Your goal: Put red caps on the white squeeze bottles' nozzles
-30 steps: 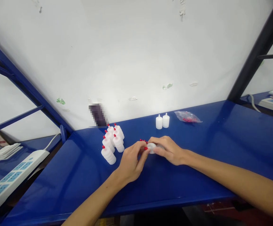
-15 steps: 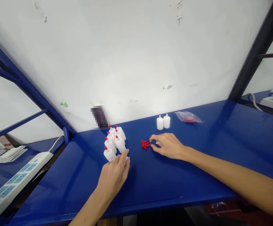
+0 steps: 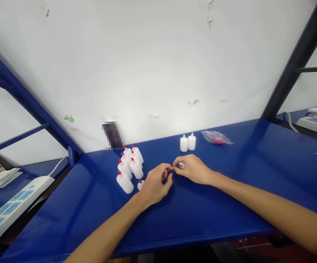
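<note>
My left hand (image 3: 158, 183) is over the small red caps (image 3: 168, 170), thumb and index finger curved apart, its fingertips close to those of my right hand. My right hand (image 3: 193, 170) is closed, with index finger and thumb brought together beside the caps. Between its fingers shows a bit of white plastic (image 3: 182, 165), seemingly part of a bottle; the rest is hidden. To the left stands a group of white bottles (image 3: 124, 181) with red caps. One more capped bottle (image 3: 140, 185) is partly behind my left hand.
Two white bottles (image 3: 188, 142) without red caps stand at the back of the blue table (image 3: 180, 219). Right of them lies a clear bag (image 3: 216, 137) with red pieces in it. A white wall rises behind, and a power strip (image 3: 16, 204) runs along the left.
My left hand has left the capped bottle near the group and moved right to the red caps. My right hand stays nearly in place. The view has shifted slightly.
</note>
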Motion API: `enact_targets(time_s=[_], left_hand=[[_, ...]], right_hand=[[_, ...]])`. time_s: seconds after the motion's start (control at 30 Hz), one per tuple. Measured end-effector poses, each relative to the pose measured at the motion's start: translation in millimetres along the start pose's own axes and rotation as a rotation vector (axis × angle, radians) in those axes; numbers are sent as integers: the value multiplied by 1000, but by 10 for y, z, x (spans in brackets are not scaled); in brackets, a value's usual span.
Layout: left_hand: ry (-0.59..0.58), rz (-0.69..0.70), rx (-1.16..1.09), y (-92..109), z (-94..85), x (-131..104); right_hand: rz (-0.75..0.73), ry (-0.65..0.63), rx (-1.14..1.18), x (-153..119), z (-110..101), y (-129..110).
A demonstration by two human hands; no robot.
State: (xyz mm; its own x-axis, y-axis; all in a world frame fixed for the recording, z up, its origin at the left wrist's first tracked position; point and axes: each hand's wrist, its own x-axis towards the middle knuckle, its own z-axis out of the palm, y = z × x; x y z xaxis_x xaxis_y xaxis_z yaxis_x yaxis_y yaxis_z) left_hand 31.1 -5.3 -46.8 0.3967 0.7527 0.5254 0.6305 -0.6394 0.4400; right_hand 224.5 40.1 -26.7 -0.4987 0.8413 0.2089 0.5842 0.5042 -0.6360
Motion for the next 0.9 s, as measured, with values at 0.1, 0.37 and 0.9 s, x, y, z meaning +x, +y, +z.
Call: enact_targets(time_s=[0.1, 0.37, 0.9], left_hand=[[2, 124, 38, -65, -28, -12], [113, 226, 107, -82, -17, -22], [306, 225, 127, 30, -33, 32]], right_hand=[[19, -24, 288, -11, -32, -20], [108, -132, 544, -37, -30, -100], [-19, -130, 539, -111, 25, -143]])
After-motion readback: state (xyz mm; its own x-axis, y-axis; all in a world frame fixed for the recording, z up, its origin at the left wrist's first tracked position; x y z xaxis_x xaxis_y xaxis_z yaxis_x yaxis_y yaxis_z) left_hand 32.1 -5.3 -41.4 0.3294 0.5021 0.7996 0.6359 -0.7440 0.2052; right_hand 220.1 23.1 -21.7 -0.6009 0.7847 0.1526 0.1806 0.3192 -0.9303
